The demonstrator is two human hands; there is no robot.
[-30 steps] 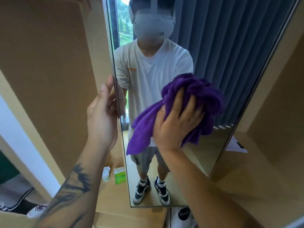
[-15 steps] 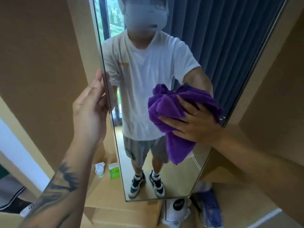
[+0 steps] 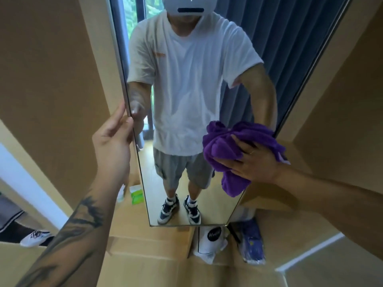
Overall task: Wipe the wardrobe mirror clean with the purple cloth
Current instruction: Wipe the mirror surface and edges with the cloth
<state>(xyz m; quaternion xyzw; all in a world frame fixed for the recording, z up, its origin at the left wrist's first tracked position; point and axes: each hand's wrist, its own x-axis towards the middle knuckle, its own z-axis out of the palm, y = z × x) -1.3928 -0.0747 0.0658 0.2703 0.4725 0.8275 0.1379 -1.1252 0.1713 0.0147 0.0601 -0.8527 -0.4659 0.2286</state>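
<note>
Bare forearms; the left forearm (image 3: pixel 68 235) carries a dark tattoo. The right hand (image 3: pixel 251 162) wears a thin ring (image 3: pixel 251 152). Reflected: white T-shirt, grey shorts, dark-and-white sneakers.

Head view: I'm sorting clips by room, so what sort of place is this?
Probably a bedroom or dressing area at home: a tall mirror set in tan wooden wardrobe panels, blue-grey curtains reflected in it, and bags stowed below.

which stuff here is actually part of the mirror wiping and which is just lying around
Job: purple cloth; mirror; right hand pressing the cloth to the glass; left hand holding the mirror's edge.

Lying about: green packet; white bag; blue bag; shoe.
</note>
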